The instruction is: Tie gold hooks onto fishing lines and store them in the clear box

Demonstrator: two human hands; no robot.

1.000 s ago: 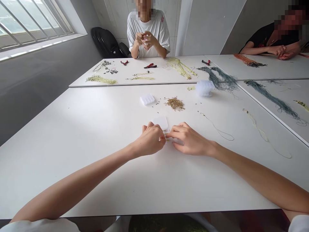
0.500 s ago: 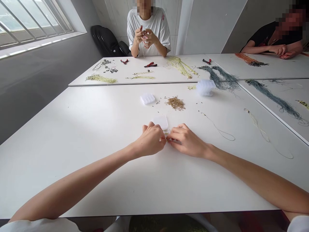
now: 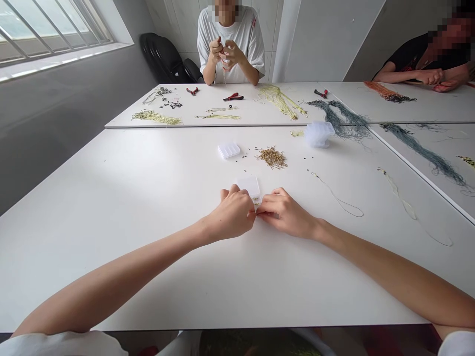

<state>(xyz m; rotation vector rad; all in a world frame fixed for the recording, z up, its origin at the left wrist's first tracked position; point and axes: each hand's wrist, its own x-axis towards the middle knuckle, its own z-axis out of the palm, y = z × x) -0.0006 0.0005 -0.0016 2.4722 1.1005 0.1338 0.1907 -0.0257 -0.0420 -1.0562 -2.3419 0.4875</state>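
My left hand and my right hand meet fingertip to fingertip over the table. Both are closed in a pinch, and whatever lies between the fingers is too small and covered to make out. Just behind them stands a small clear plastic box with its lid up; a few gold-coloured pieces show inside, while my left hand hides part of it. Farther back is a pile of small gold-coloured metal pieces. Left of that pile sits a clear compartment box, with tiny dark bits scattered around.
Cord loops lie to my right. Stacked clear boxes stand at the back right beside dark green cord bundles. Across the table, a person in white handles something small, near red-handled pliers. Another person leans at far right.
The view has shifted slightly. My fingertips stay together, and the bit of thin gold-coloured thing that showed between them is now mostly covered.
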